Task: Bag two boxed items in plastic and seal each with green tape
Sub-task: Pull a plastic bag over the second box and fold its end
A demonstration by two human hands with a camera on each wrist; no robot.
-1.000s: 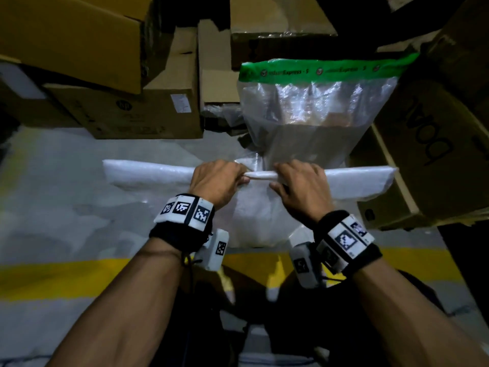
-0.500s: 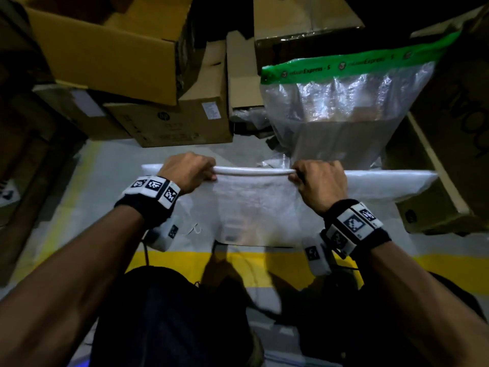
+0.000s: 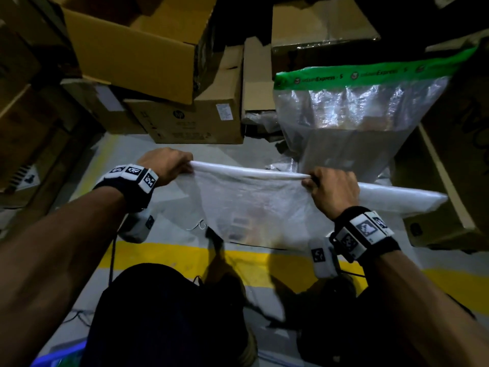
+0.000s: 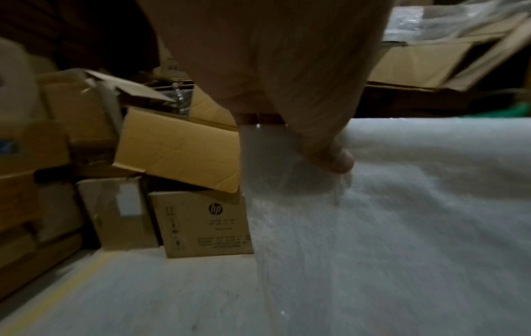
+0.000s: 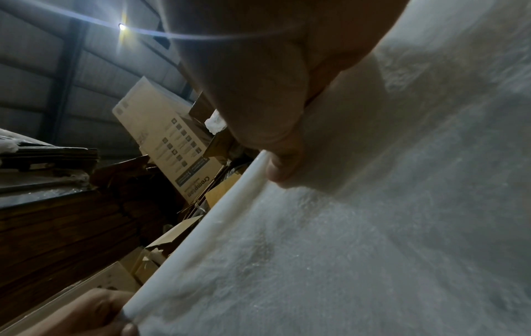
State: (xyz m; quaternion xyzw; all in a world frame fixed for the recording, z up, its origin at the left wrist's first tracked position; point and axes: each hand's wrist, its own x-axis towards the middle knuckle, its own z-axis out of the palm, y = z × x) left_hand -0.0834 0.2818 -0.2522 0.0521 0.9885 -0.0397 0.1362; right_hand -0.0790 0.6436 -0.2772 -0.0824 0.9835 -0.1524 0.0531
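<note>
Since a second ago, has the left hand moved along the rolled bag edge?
Yes. The left hand has slid leftward away from the right hand, to the left end of the bag's rolled edge, now below the HP box.

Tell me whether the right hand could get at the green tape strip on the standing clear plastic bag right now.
Probably not at once: the right hand grips the rolled top edge of the white plastic bag, shared with the left hand. The green tape strip lies uncovered beyond it, so it must first let go.

The person's bare forearms end in black fabric wristbands [image 3: 124,192] carrying white square-patterned marker tiles, with small white camera units [image 3: 324,258] slung beneath.
</note>
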